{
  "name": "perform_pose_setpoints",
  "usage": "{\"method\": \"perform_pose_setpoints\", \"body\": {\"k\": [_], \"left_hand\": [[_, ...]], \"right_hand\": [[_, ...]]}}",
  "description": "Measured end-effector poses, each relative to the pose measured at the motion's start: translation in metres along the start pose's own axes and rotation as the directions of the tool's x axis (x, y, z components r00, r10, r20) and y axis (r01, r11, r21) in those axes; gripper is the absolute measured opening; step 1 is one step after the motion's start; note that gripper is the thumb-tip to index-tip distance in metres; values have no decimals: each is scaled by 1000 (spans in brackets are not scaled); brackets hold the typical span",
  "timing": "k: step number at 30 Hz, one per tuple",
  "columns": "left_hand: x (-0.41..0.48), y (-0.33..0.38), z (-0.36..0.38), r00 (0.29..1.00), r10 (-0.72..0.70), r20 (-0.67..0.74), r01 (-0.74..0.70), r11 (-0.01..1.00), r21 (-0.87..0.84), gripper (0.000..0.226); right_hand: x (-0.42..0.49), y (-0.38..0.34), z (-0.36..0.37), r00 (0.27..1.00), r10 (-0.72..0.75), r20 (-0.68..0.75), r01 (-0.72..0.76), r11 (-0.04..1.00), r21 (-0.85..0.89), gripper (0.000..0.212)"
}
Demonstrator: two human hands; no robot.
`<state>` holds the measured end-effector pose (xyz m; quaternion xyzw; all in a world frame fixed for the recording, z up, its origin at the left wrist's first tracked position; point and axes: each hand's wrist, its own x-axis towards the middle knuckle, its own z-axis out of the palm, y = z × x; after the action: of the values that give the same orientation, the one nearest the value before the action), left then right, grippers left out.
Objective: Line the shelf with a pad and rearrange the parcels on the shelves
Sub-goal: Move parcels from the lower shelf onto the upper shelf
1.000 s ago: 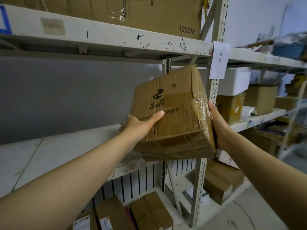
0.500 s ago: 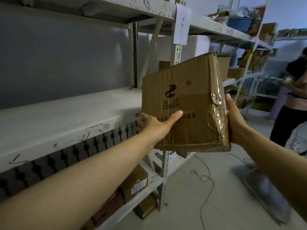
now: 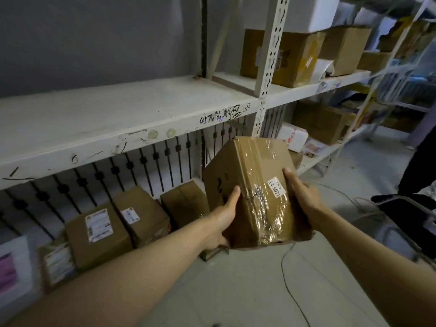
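Note:
A brown cardboard parcel [image 3: 250, 185], wrapped in clear tape and bearing a small white label, is held in the air in front of the shelving, below the middle shelf's edge. My left hand [image 3: 224, 213] grips its left side and my right hand [image 3: 299, 197] grips its right side. The white middle shelf [image 3: 118, 109] behind it is bare, with pen scribbles along its front edge. No pad is visible.
Several labelled brown boxes [image 3: 99, 232] sit on the low shelf at left. More boxes [image 3: 299, 55] fill the neighbouring bay at right, past the white upright post [image 3: 269, 67]. A person in dark clothes [image 3: 422, 161] stands at far right. Cables [image 3: 290, 267] lie on the floor.
The parcel came off the middle shelf level and moved down and towards me, tilting so its taped, labelled side faces up. My view dropped towards the lower shelf and floor.

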<state>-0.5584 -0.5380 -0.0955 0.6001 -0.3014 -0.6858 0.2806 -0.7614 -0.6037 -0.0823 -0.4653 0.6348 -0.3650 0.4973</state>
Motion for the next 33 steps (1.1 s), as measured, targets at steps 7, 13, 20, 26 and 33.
{"method": "perform_pose_setpoints", "body": {"k": [7, 13, 20, 26, 33], "left_hand": [[38, 5, -30, 986, -55, -155, 45, 997, -69, 92], [86, 21, -64, 958, -96, -269, 59, 988, -142, 102], [142, 53, -100, 859, -94, -503, 92, 995, -28, 79], [188, 64, -115, 817, 22, -576, 87, 983, 162, 74], [220, 64, -120, 828, 66, -557, 110, 955, 276, 72]], "right_hand": [[61, 5, 48, 992, 22, 123, -13, 997, -73, 94], [122, -3, 89, 977, 58, 205, -34, 992, -119, 40], [210, 6, 152, 943, 143, 301, -116, 988, -106, 72], [267, 26, 186, 916, 193, 351, -175, 981, -83, 68], [315, 53, 207, 866, 315, 389, -268, 948, -171, 57]]}}
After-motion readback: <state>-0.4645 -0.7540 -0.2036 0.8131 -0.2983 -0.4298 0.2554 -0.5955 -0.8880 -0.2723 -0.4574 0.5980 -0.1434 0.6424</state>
